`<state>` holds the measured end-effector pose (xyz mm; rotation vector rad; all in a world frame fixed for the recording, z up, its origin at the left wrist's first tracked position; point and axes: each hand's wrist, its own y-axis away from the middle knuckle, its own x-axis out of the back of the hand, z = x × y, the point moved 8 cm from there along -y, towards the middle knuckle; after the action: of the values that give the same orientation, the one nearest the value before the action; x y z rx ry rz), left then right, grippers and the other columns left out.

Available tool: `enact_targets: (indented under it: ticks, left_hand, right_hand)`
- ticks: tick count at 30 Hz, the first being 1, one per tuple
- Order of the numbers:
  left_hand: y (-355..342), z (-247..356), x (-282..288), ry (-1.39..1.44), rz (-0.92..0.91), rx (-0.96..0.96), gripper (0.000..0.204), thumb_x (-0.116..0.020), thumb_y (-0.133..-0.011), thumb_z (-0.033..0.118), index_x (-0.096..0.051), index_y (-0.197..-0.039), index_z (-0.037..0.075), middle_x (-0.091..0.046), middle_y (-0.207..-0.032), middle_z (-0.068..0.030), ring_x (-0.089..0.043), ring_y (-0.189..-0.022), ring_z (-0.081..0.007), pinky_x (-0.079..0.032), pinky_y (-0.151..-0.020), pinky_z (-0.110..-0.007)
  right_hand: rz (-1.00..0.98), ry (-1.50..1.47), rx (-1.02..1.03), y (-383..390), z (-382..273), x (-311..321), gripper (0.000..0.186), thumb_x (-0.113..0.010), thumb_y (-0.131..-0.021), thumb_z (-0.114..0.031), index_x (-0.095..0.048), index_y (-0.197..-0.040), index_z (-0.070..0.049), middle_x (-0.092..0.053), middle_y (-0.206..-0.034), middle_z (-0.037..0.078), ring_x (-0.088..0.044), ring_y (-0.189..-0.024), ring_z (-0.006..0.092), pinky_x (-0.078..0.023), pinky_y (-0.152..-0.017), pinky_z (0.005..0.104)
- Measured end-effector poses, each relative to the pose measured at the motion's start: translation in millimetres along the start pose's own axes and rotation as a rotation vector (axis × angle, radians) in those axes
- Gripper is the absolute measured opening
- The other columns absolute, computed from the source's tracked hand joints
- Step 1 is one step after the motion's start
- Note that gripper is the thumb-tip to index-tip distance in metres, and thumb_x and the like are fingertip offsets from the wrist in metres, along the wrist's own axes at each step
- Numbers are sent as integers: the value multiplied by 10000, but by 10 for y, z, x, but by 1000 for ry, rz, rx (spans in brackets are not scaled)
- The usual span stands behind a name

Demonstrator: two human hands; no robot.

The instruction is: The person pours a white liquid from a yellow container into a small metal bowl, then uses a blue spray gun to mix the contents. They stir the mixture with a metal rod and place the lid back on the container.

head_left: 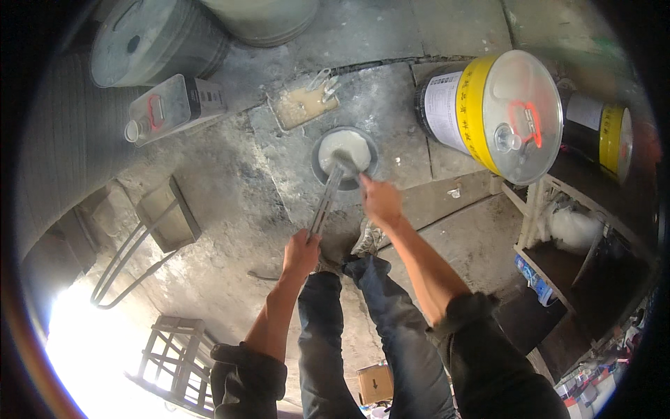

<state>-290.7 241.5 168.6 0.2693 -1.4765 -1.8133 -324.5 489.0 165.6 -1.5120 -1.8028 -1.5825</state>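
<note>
A round bucket (373, 165) with thick white paste (349, 148) in it stands on the floor ahead of my feet. My left hand (301, 253) is closed round the lower end of a long, flat, slotted metal bar (324, 207), whose far end reaches over the bucket to the paste. My right hand (381, 201) is closed at the bucket's near right rim, gripping a tool with a greyish, blurred blade (343, 159) that meets the bar's far end. The fingers cover its handle, so its exact kind is unclear.
A paste-smeared tray (304, 106) lies beyond the bucket. Large drums (157, 42) and a square metal can (178, 108) stand at the far left; a yellow-banded drum (520, 115) is at the right. A wooden shelf (551, 269) stands at near right, a hand cart (167, 216) at left.
</note>
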Motion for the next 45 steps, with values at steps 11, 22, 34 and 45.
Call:
enact_targets:
  ticks: [11,22,34,45]
  left_hand:
    - [-175,-109,-34,9,0,-89,171,-607,-955,195,-568,-898,39,-509,-600,-33,-443,-426,-106,-328,-380,-337]
    - [408,686,95,-341,79,-249,386,-534,-944,163,-521,-1326,112,-697,-875,-198,-664,-832,-434,-495,-739,-561]
    - [364,598,157,-381,43,-204,368,-449,-1013,252,-537,-1342,112,-670,-928,-239,-648,-866,-453,-499,-742,-549]
    - [487,661,272,-560,233,-238,419,-435,-1034,361,-549,-1351,111,-595,-1006,-188,-636,-866,-402,-500,-733,-525]
  right_hand:
    - [-47,40,-30,55,-258,74,383,-594,-858,-164,-636,-1237,-137,-688,-770,159,-683,-712,363,-538,-624,488]
    - [-9,-101,25,171,-150,494,346,-641,-808,-131,-688,-1150,-113,-708,-850,162,-687,-746,354,-569,-662,452]
    - [65,-58,-247,-222,290,14,345,-593,-873,-181,-650,-1207,-117,-707,-883,161,-687,-849,369,-569,-738,469]
    - [50,31,8,103,-208,330,359,-626,-802,-118,-647,-1157,-67,-667,-702,165,-686,-685,356,-535,-582,481]
